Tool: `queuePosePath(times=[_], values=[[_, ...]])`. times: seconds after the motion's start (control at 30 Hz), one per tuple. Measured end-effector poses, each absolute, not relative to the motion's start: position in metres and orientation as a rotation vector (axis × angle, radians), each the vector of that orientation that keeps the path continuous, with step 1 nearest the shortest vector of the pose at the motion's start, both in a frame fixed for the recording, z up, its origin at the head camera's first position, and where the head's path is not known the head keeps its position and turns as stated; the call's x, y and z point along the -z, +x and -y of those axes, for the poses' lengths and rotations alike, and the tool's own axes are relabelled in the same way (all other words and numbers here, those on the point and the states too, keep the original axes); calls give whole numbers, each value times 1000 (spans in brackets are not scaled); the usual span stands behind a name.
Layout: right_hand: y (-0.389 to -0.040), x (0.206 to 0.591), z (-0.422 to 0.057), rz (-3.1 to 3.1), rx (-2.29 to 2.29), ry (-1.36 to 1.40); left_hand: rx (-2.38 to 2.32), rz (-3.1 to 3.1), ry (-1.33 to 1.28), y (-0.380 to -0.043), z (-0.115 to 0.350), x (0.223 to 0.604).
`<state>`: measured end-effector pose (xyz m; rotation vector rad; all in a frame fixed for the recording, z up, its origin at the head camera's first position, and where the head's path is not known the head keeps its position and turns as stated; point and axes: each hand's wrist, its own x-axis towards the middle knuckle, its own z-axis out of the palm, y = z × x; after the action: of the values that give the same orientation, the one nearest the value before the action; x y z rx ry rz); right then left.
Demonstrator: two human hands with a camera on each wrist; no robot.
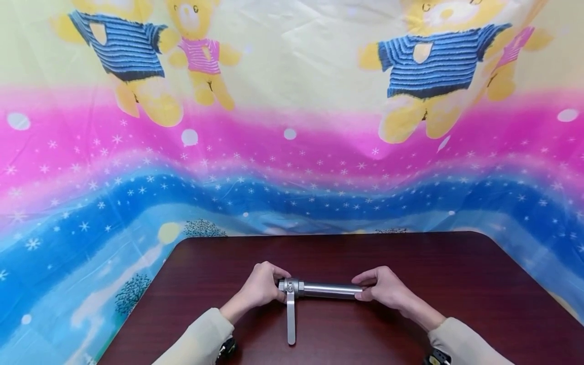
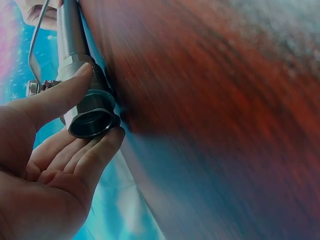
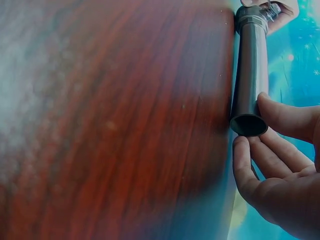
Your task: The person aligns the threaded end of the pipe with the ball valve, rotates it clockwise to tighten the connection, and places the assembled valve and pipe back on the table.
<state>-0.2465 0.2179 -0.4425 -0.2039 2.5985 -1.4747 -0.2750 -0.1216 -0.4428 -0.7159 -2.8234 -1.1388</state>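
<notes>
A metal ball valve (image 1: 295,287) with a flat lever handle (image 1: 291,320) sits at the left end of a shiny steel pipe (image 1: 330,290); the two are in line and meet at a hex nut. The lever points toward the near side of the table. My left hand (image 1: 260,285) holds the valve's left end, thumb on one side and fingers on the other. In the left wrist view the threaded opening of the valve (image 2: 102,102) faces the camera. My right hand (image 1: 387,288) pinches the pipe's right end, whose hollow mouth shows in the right wrist view.
Below the hands lies a dark red-brown wooden table (image 1: 205,263) with rounded far corners. A printed cloth (image 1: 292,167) with bears and snowflakes hangs behind it and around both sides. Dark devices are strapped at both wrists, by the pale sleeves (image 1: 201,334).
</notes>
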Motion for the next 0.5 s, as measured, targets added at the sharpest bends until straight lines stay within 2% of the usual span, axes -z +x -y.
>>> queuePosePath(times=[0.5], values=[[-249, 440, -220, -2532, 1541, -226, 1150, 2846, -753, -270, 124, 436]])
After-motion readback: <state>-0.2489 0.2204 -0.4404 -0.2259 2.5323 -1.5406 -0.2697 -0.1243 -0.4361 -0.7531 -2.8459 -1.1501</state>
